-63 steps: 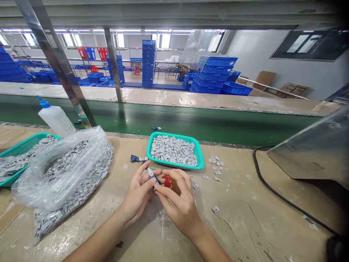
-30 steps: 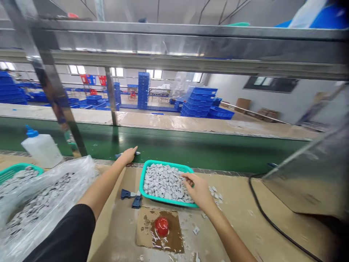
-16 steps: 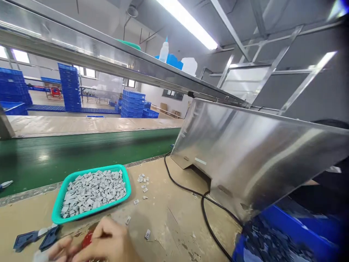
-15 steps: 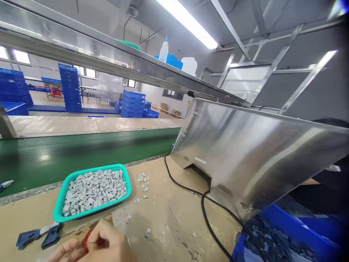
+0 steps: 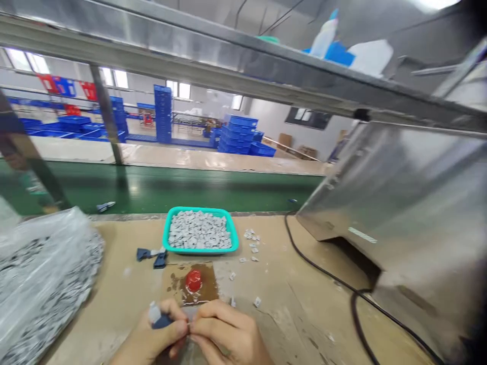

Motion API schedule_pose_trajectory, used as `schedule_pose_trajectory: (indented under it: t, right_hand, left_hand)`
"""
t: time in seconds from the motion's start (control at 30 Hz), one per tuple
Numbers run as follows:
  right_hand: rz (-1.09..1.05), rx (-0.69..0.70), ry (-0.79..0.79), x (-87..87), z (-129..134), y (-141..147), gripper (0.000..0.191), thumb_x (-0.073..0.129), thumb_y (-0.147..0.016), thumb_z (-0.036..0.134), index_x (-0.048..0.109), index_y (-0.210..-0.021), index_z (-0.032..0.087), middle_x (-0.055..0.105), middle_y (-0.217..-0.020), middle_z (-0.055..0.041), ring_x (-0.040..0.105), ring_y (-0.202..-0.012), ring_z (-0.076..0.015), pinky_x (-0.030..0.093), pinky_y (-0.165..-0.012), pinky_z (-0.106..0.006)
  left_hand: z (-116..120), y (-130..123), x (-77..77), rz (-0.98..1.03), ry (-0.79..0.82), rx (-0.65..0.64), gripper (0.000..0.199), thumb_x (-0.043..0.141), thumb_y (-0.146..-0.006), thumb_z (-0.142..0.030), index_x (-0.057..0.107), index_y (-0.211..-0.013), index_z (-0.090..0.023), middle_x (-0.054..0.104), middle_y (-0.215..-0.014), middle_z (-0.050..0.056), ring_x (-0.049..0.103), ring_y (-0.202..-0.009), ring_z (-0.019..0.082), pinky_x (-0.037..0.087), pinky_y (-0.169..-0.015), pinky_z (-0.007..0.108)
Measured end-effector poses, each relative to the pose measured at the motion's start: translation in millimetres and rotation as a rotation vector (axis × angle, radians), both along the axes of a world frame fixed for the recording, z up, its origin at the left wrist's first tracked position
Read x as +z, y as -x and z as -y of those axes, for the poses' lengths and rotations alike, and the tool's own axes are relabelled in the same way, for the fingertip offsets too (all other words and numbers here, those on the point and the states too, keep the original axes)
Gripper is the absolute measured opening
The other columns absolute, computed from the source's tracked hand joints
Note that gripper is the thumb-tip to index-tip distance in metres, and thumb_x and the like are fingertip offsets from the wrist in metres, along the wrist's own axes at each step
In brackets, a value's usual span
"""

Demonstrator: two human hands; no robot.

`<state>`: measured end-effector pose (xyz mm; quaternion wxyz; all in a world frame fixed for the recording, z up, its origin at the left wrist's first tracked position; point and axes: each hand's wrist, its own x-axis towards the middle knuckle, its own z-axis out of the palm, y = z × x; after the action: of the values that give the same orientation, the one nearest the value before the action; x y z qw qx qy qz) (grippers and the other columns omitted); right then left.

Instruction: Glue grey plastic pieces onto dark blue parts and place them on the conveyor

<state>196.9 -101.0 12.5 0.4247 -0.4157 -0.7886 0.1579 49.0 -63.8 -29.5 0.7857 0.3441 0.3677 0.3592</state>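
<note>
Gripping a blue-and-grey piece [image 5: 163, 321], the left hand [image 5: 164, 330] was low in the head view, the grey tip standing up between its fingers and the dark blue part mostly hidden. The right hand [image 5: 228, 328] met it fingertip to fingertip, its thumb and fingers closed in a pinch; whether a small part sat between them could not be told. Just beyond the hands, a red dome [image 5: 194, 280] rested on a wet brown board [image 5: 209, 290]. Behind the board stood a teal basket [image 5: 201, 251] heaped with grey pieces [image 5: 200, 230], and near its left corner lay two dark blue pieces [image 5: 160, 260]. Loose grey parts [image 5: 257, 302] were scattered on the worktop [image 5: 281, 324] to the right, short of a black cable [image 5: 323, 270]. A clear plastic bag [image 5: 89, 263] of grey pieces filled the left side. Farther back, another dark blue piece [image 5: 104, 207] lay on a green belt [image 5: 228, 191].
</note>
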Motion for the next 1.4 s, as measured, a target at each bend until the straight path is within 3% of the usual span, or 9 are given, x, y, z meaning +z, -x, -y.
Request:
schedule_pose_trajectory:
  t: [0.1, 0.23, 0.47, 0.6, 0.67, 0.8, 1.0, 1.13, 1.4]
  right_hand:
    - [0.118, -0.018, -0.131, -8.3, -2, 2, 0.023, 0.046, -0.078, 0.003, 0.064, -0.082, 0.016, 0.06, -0.083, -0.0061, 0.054, -0.074, -0.0125, 0.046, -0.064, -0.021]
    - [0.244, 0.027, -0.252, -11.1, -6, 4, 0.024, 0.041, -0.079, 0.002, 0.06, -0.07, 0.012, 0.056, -0.069, -0.006, 0.047, -0.064, -0.0131, 0.043, -0.056, -0.024]
    - [0.248, 0.186, -0.014, -1.3, -16, -4, 0.019, 0.042, -0.079, 0.004, 0.057, -0.072, 0.015, 0.056, -0.068, -0.0035, 0.043, -0.067, -0.0137, 0.041, -0.059, -0.025]
    - [0.208, 0.148, 0.027, -7.5, -35, -27, 0.018, 0.045, -0.078, 0.003, 0.058, -0.078, 0.017, 0.06, -0.074, -0.0028, 0.045, -0.072, -0.0148, 0.042, -0.067, -0.029]
    - [0.198, 0.053, -0.005, -18.3, -50, -43, 0.017, 0.049, -0.077, 0.005, 0.059, -0.077, 0.018, 0.062, -0.072, -0.0021, 0.045, -0.072, -0.0161, 0.042, -0.066, -0.031]
    - [0.254, -0.08, -0.001, -44.0, -74, -67, 0.019, 0.051, -0.076, 0.006, 0.061, -0.069, 0.019, 0.063, -0.067, -0.0012, 0.044, -0.068, -0.0169, 0.041, -0.064, -0.032]
    - [0.324, -0.103, 0.013, -53.9, -74, -68, 0.02, 0.05, -0.077, 0.005, 0.063, -0.069, 0.018, 0.065, -0.068, -0.0019, 0.046, -0.067, -0.0166, 0.04, -0.065, -0.035]
    - [0.326, -0.11, 0.006, -53.3, -72, -66, 0.02, 0.049, -0.077, 0.004, 0.063, -0.07, 0.017, 0.065, -0.069, -0.0021, 0.046, -0.067, -0.0166, 0.04, -0.064, -0.035]
    - [0.222, -0.182, -0.065, -42.6, -66, -60, 0.014, 0.054, -0.076, 0.009, 0.063, -0.073, 0.019, 0.065, -0.07, -0.0022, 0.045, -0.069, -0.0183, 0.043, -0.06, -0.033]
  left_hand:
    - [0, -1, 2.5, 0.007, 0.03, 0.011, 0.044, 0.077, -0.043, -0.044, 0.047, -0.054, -0.013, 0.046, -0.038, -0.005, 0.033, -0.035, 0.002, 0.017, -0.04, 0.016]
    - [-1, 2, 0.6, 0.018, 0.007, -0.01, 0.04, 0.076, -0.048, -0.039, 0.047, -0.055, -0.013, 0.042, -0.041, -0.006, 0.033, -0.038, 0.002, 0.02, -0.041, 0.015]
    - [-2, 7, 7.3, -0.27, -0.068, -0.129, 0.027, 0.065, -0.063, -0.036, 0.054, -0.064, -0.012, 0.051, -0.045, -0.002, 0.035, -0.034, 0.003, 0.022, -0.034, 0.015]
    - [-7, 12, 13.3, -0.271, -0.072, -0.148, 0.029, 0.063, -0.065, -0.036, 0.058, -0.081, -0.012, 0.062, -0.072, 0.006, 0.049, -0.046, 0.007, 0.03, -0.035, 0.016]
    - [-11, 17, 13.1, -0.275, -0.05, -0.097, 0.029, 0.063, -0.066, -0.035, 0.058, -0.084, -0.014, 0.06, -0.073, 0.004, 0.047, -0.046, 0.007, 0.029, -0.034, 0.015]
    - [-21, 28, 10.7, -0.124, 0.047, 0.127, 0.02, 0.062, -0.067, -0.028, 0.053, -0.08, -0.016, 0.044, -0.053, -0.005, 0.04, -0.046, 0.004, 0.029, -0.039, 0.014]
    - [-26, 32, 16.8, 0.033, 0.2, 0.376, 0.036, 0.044, -0.053, 0.006, 0.051, -0.081, -0.016, 0.055, -0.081, 0.0, 0.059, -0.082, 0.012, 0.048, -0.072, 0.02]
    - [-24, 27, 19.5, 0.023, 0.232, 0.484, 0.029, 0.046, -0.064, 0.006, 0.052, -0.085, -0.014, 0.057, -0.09, 0.004, 0.061, -0.09, 0.017, 0.049, -0.082, 0.025]
    - [-17, 23, 15.0, 0.031, 0.128, 0.257, 0.029, 0.065, -0.067, -0.016, 0.052, -0.092, -0.017, 0.06, -0.076, 0.001, 0.062, -0.072, 0.013, 0.049, -0.062, 0.02]
